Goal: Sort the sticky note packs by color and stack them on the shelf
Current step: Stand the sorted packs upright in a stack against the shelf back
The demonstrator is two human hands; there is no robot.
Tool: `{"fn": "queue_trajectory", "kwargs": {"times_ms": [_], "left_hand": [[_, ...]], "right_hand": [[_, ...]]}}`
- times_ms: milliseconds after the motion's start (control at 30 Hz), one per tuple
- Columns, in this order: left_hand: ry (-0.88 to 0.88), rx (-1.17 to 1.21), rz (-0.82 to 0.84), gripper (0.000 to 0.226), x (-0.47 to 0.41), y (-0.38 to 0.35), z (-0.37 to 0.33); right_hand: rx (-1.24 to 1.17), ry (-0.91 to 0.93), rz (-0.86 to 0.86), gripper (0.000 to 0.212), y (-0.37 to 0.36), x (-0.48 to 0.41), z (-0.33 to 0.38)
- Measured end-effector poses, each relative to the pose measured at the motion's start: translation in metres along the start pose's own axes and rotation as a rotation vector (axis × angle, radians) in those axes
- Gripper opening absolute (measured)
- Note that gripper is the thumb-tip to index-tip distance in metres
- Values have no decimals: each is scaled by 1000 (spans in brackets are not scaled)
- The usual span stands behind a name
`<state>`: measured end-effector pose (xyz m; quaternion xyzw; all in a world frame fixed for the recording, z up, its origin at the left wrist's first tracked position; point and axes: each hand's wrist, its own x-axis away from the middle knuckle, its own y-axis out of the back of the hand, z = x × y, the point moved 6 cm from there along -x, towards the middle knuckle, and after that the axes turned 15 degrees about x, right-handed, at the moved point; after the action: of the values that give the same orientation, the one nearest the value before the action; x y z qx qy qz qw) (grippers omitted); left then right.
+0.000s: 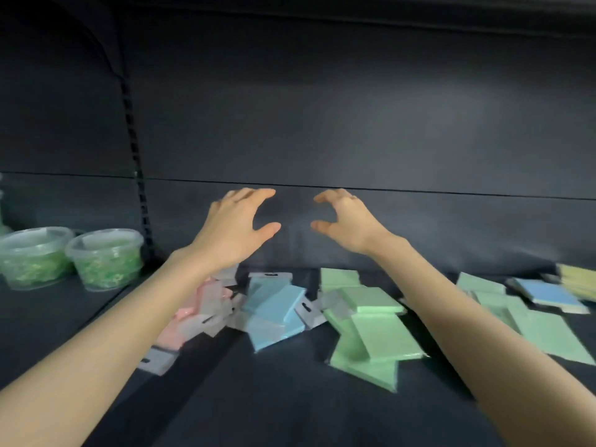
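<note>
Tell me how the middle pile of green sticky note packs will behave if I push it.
The green pile probably slides apart rather than moving as one: its packs lie loosely overlapped and tilted. Their clear wrappers look glossy, so likely slippery. Each pack is a flat block, so probably stiff and unlikely to roll.

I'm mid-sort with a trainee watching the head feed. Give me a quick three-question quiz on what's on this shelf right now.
1. True or false: the left hand and the right hand each grip a pack.
2. Which packs lie between the pink packs and the green packs? A) yellow B) light blue C) orange
3. Fill in: ___ clear tubs stand left of the pink packs.

Key:
1. False. Both hands hover empty above the packs.
2. B, the light blue packs.
3. Two.
</note>
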<state>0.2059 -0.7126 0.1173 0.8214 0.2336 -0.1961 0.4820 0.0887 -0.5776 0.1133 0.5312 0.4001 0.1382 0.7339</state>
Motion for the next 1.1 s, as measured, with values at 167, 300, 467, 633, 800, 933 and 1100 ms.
{"fn": "queue_trajectory", "kwargs": {"times_ms": [167,300,467,633,800,933,1100], "left_hand": [[-171,46,27,57,-3,-46,-95],[-227,57,58,59,11,-99,-170],[-269,64,129,59,38,-175,-259],[-313,52,210,58,47,-232,-327],[-362,71,234,56,27,-259,-383],[-373,95,251,54,4,-287,-411],[-364,83,319,54,-31,-338,-423]], "right_hand": [[104,-106,-87,50,62,65,-84],[183,-178,-96,51,98,138,-154],[257,-257,-33,50,126,234,-238],[272,-325,26,48,154,295,-304],[292,-376,-1,48,185,317,-356],[286,-409,-2,49,190,319,-398],[290,-429,15,48,178,306,-451]]}}
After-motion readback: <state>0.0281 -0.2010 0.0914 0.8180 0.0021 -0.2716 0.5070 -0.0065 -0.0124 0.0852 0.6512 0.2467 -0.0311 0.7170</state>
